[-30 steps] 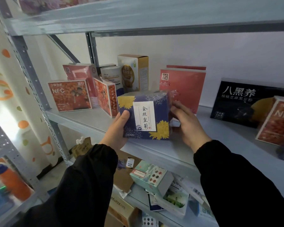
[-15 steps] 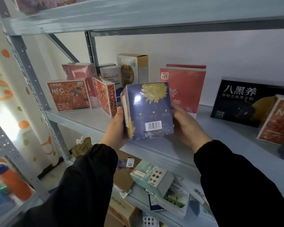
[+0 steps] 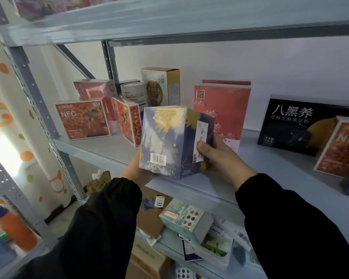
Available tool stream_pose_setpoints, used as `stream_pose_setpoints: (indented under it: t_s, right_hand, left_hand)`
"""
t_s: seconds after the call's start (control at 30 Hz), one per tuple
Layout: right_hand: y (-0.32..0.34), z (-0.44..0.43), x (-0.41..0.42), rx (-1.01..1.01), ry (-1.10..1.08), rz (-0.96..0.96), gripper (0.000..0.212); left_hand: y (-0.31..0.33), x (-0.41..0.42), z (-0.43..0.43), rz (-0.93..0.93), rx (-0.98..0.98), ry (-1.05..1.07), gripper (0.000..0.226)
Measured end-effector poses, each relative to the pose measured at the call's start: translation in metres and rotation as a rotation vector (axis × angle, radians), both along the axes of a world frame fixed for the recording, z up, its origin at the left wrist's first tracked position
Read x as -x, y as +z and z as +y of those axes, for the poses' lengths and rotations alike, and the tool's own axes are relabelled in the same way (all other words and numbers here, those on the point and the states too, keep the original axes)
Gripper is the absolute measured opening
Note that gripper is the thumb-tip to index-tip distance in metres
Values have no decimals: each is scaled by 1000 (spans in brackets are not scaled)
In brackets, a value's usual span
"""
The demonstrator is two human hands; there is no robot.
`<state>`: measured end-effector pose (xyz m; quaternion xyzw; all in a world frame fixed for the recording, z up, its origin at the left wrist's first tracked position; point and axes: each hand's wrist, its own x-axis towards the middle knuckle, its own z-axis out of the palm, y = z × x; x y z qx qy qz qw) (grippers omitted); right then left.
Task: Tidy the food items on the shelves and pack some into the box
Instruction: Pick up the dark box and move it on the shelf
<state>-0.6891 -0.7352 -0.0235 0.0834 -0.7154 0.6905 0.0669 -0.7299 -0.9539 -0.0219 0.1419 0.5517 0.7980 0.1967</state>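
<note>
Navy-blue with gold flowers, the wrapped box (image 3: pixel 165 137) is held upright over the front edge of the grey metal shelf (image 3: pixel 101 147). Its barcode side faces the camera and its white-labelled face is turned to the right. The right hand (image 3: pixel 220 160) clamps that labelled side, with the thumb on the label and the fingers behind. The left hand (image 3: pixel 137 172) cups the lower left corner, its fingers hidden behind the box. A pink box (image 3: pixel 228 109) stands just behind. Orange NFC boxes (image 3: pixel 83 119) sit to the left and a black box (image 3: pixel 298 125) well to the right. On the lower shelf lies a mint box (image 3: pixel 181 218).
</note>
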Motion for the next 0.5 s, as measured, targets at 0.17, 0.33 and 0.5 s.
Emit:
stream_pose_setpoints:
  t_s: [0.17, 0.33, 0.5]
  right_hand:
    - [5, 0, -1, -101, -136, 55, 60]
    - [6, 1, -3, -138, -191, 109, 46]
    - [8, 3, -8, -172, -198, 145, 61]
  left_hand:
    - [-2, 16, -7, -89, -201, 111, 77]
    - [-8, 23, -5, -127, -254, 82, 90]
    - [-14, 37, -4, -190, -207, 106, 87]
